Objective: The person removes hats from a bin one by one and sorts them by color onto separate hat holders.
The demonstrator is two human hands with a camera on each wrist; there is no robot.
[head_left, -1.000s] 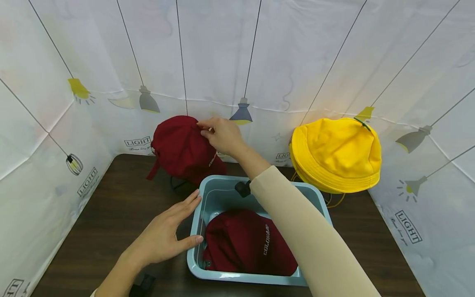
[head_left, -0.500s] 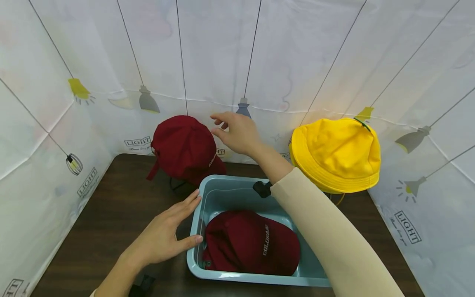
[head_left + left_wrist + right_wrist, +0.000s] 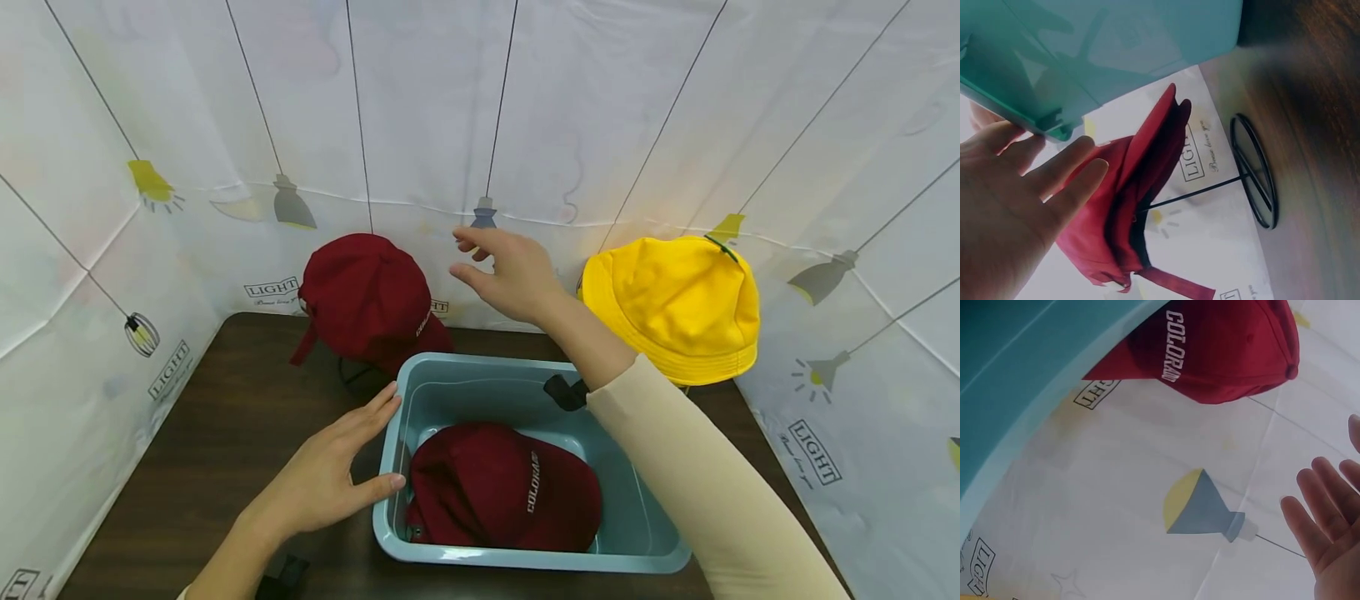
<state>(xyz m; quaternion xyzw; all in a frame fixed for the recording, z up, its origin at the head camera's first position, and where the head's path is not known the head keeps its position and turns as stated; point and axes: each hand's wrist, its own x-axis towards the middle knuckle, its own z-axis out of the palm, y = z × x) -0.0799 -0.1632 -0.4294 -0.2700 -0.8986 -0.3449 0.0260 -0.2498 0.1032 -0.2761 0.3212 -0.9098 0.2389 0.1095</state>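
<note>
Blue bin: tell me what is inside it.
One red cap with white lettering lies inside the blue bin. Whatever is directly under the cap is covered, and the cream sleeve hides part of the bin's right side.

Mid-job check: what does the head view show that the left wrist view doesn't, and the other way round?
Only the head view shows the yellow hat, the red cap lying in the bin, and the cream sleeve.

Only the left wrist view clearly shows the thin rod running up into the other red cap.

Both show the left hand at the bin's rim and that other cap.
</note>
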